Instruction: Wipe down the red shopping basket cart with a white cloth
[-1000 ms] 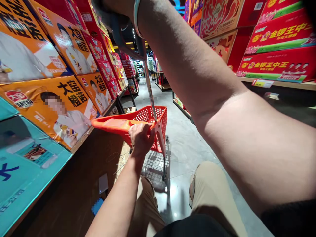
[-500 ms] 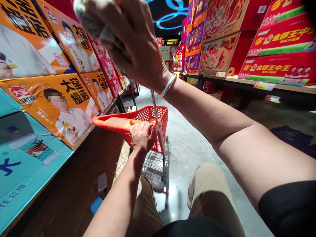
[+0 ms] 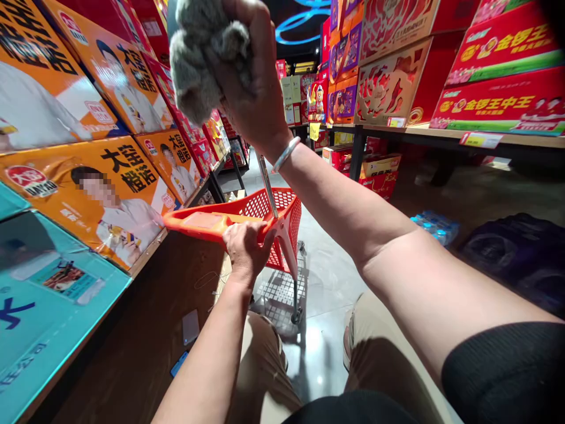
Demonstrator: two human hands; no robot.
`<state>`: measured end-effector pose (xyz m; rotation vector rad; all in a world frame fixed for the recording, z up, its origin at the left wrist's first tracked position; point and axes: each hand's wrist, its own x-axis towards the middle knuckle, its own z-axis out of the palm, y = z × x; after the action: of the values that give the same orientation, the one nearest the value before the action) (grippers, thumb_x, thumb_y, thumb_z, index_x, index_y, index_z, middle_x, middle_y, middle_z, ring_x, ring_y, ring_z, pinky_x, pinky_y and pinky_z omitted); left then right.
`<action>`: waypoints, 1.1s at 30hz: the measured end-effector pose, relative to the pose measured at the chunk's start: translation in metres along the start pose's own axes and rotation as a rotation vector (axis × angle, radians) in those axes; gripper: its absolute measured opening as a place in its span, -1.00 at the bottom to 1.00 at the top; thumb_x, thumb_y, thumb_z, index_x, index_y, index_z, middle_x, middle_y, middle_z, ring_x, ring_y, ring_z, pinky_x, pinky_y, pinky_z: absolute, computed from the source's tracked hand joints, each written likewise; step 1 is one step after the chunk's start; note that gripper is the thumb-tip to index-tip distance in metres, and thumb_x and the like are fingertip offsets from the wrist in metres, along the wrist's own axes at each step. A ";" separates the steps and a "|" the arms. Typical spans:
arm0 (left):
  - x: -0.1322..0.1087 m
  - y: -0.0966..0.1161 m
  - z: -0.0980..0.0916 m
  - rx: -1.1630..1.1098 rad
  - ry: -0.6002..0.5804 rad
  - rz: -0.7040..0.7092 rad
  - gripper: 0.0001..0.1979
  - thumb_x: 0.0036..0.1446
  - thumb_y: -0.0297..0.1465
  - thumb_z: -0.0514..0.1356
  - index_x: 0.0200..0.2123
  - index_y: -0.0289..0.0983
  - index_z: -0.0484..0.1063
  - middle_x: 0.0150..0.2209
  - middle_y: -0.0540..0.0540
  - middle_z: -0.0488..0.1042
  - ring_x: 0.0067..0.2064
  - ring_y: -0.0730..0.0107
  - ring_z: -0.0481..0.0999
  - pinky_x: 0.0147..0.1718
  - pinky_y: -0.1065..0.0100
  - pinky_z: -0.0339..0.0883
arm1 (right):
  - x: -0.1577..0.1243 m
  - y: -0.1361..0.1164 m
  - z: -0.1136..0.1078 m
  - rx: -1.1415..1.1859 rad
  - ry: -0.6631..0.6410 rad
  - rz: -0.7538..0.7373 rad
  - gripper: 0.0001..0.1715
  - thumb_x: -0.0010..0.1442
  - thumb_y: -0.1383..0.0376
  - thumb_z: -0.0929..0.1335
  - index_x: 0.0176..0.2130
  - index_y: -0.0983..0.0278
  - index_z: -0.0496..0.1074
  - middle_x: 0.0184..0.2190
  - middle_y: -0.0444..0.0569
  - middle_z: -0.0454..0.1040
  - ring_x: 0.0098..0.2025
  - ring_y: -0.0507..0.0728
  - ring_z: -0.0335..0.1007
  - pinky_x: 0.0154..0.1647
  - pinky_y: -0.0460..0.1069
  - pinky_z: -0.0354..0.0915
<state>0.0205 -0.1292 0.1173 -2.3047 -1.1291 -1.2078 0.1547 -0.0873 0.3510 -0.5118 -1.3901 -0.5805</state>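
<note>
My left hand (image 3: 247, 247) is closed around the handle of an orange-red shopping cart (image 3: 198, 221), near its right end. A shiny metal pole (image 3: 267, 187) rises from that end of the cart, and its upper part passes out of sight behind my right hand (image 3: 253, 76). High in front of me, that right hand grips a bunched grey cloth (image 3: 194, 65). A pale band circles the right wrist. The frame's top edge cuts off part of the cloth, and whether it touches the pole cannot be made out.
Orange drink cartons (image 3: 88, 194) and a turquoise carton (image 3: 57, 300) are stacked close on the left shelf. Red boxes (image 3: 494, 97) line the right shelf. Under it lie wrapped bottles (image 3: 435, 227) and a dark bundle (image 3: 516, 253). A white device (image 3: 190, 327) lies low at left.
My right hand and the cloth have shifted slightly right and down in view, and the pole now leans more to the left. My left hand stays on the cart handle.
</note>
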 end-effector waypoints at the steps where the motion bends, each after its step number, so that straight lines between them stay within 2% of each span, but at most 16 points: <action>1: 0.000 -0.002 0.000 0.012 0.002 0.003 -0.63 0.29 -0.06 0.13 -0.22 -0.19 0.59 -0.33 -0.12 0.58 -0.19 0.11 0.50 0.07 0.11 0.17 | -0.005 -0.004 -0.007 0.041 0.071 -0.073 -0.42 0.35 0.17 0.08 0.15 0.53 0.17 0.05 -0.01 0.22 0.26 0.07 0.25 0.31 -0.05 0.17; 3: 0.000 -0.004 0.000 0.021 0.005 0.012 -0.62 0.30 -0.06 0.12 -0.21 -0.19 0.60 -0.32 -0.13 0.59 -0.19 0.10 0.51 0.06 0.09 0.18 | -0.011 -0.011 -0.018 0.080 0.148 -0.180 -0.57 0.33 0.21 0.13 0.06 0.43 0.26 0.00 -0.02 0.26 0.19 0.06 0.29 0.28 -0.06 0.23; 4: 0.000 -0.005 0.000 0.016 0.008 0.020 -0.62 0.31 -0.06 0.11 -0.22 -0.19 0.61 -0.32 -0.13 0.59 -0.19 0.09 0.51 0.04 0.09 0.19 | -0.014 -0.014 -0.023 0.044 0.121 -0.195 -0.60 0.33 0.24 0.14 0.06 0.40 0.26 0.02 0.00 0.26 0.20 0.06 0.28 0.30 -0.03 0.24; 7: 0.000 -0.005 -0.001 -0.001 0.018 0.047 -0.64 0.32 -0.09 0.10 -0.21 -0.17 0.61 -0.31 -0.12 0.61 -0.21 0.10 0.53 0.01 0.08 0.21 | -0.030 -0.019 -0.029 -0.104 -0.019 -0.143 -0.64 0.33 0.33 0.20 0.09 0.34 0.28 0.11 0.06 0.26 0.26 0.11 0.23 0.37 0.08 0.21; 10: 0.001 -0.004 -0.001 0.013 0.013 0.023 -0.67 0.30 -0.11 0.13 -0.23 -0.15 0.62 -0.33 -0.11 0.60 -0.20 0.07 0.53 0.01 0.04 0.22 | -0.063 -0.014 -0.028 -0.145 -0.139 -0.086 -0.66 0.30 0.36 0.29 0.07 0.25 0.38 0.15 0.08 0.31 0.27 0.16 0.23 0.35 0.11 0.23; 13: 0.002 -0.004 -0.001 0.015 -0.022 0.013 -0.71 0.30 -0.15 0.15 -0.21 -0.16 0.61 -0.29 -0.12 0.63 -0.18 0.06 0.54 0.01 0.02 0.23 | -0.091 -0.002 -0.025 -0.156 -0.258 -0.223 -0.74 0.35 0.34 0.28 0.01 0.24 0.45 0.05 0.08 0.41 0.16 0.16 0.32 0.23 0.13 0.31; 15: 0.003 -0.004 -0.001 0.017 -0.044 0.017 -0.72 0.30 -0.17 0.14 -0.19 -0.17 0.61 -0.26 -0.11 0.63 -0.18 0.06 0.54 0.01 0.02 0.23 | -0.093 0.003 -0.025 -0.197 -0.288 -0.304 -0.75 0.37 0.36 0.26 -0.03 0.22 0.46 -0.01 0.05 0.44 0.09 0.13 0.35 0.17 0.11 0.33; 19: 0.005 0.000 -0.009 0.049 -0.080 -0.003 -0.72 0.28 -0.16 0.14 -0.24 -0.17 0.58 -0.30 -0.11 0.60 -0.17 0.07 0.55 0.02 0.03 0.24 | -0.064 -0.006 -0.034 -0.284 -0.138 -0.247 -0.71 0.34 0.39 0.25 -0.03 0.19 0.47 0.03 0.02 0.41 0.15 0.13 0.29 0.22 0.11 0.28; 21: 0.010 0.006 -0.018 0.085 -0.142 -0.023 -0.75 0.27 -0.22 0.12 -0.29 -0.19 0.55 -0.31 -0.12 0.59 -0.16 0.07 0.56 0.05 0.03 0.24 | -0.051 -0.012 -0.038 -0.279 -0.106 -0.230 -0.69 0.34 0.40 0.23 -0.02 0.19 0.48 0.03 0.02 0.40 0.16 0.12 0.27 0.24 0.11 0.26; 23: 0.019 0.016 -0.028 0.123 -0.266 -0.045 -0.80 0.26 -0.28 0.11 -0.31 -0.20 0.50 -0.34 -0.12 0.60 -0.17 0.06 0.59 0.07 0.01 0.24 | -0.047 -0.012 -0.039 -0.288 -0.135 -0.226 -0.70 0.35 0.39 0.24 -0.03 0.19 0.49 0.01 0.02 0.41 0.15 0.13 0.28 0.24 0.11 0.26; 26: 0.037 0.032 -0.041 0.176 -0.530 -0.119 -0.84 0.21 -0.35 0.09 -0.20 -0.22 0.44 -0.40 -0.13 0.62 -0.25 0.03 0.64 0.06 -0.02 0.25 | -0.056 -0.002 -0.037 -0.359 -0.246 -0.196 -0.73 0.37 0.37 0.25 -0.08 0.14 0.51 0.03 0.01 0.42 0.13 0.17 0.28 0.21 0.14 0.29; 28: 0.048 0.039 -0.044 0.213 -0.636 -0.162 -0.76 0.18 -0.35 0.09 -0.11 -0.27 0.41 -0.37 -0.21 0.63 -0.24 -0.06 0.66 0.04 -0.08 0.27 | -0.065 0.005 -0.036 -0.392 -0.316 -0.145 -0.71 0.35 0.39 0.27 -0.09 0.10 0.51 0.09 -0.02 0.40 0.14 0.20 0.26 0.21 0.16 0.29; 31: 0.054 0.042 -0.043 0.232 -0.696 -0.165 -0.64 0.18 -0.35 0.07 0.01 -0.36 0.37 -0.30 -0.34 0.64 -0.16 -0.19 0.66 0.06 -0.20 0.25 | -0.087 0.011 -0.040 -0.369 -0.374 -0.097 -0.60 0.25 0.46 0.31 -0.03 0.05 0.49 0.18 -0.04 0.34 0.17 0.23 0.25 0.25 0.20 0.27; 33: 0.054 0.042 -0.039 0.230 -0.677 -0.134 -0.58 0.18 -0.37 0.06 0.08 -0.41 0.35 -0.27 -0.36 0.65 -0.13 -0.18 0.66 0.09 -0.24 0.21 | -0.112 0.012 -0.047 -0.323 -0.378 -0.090 -0.56 0.20 0.46 0.33 0.00 0.06 0.47 0.17 -0.01 0.35 0.13 0.24 0.30 0.20 0.22 0.32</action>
<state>0.0488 -0.1516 0.1873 -2.5412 -1.5545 -0.2800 0.1883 -0.0992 0.2340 -0.8544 -1.6926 -0.8175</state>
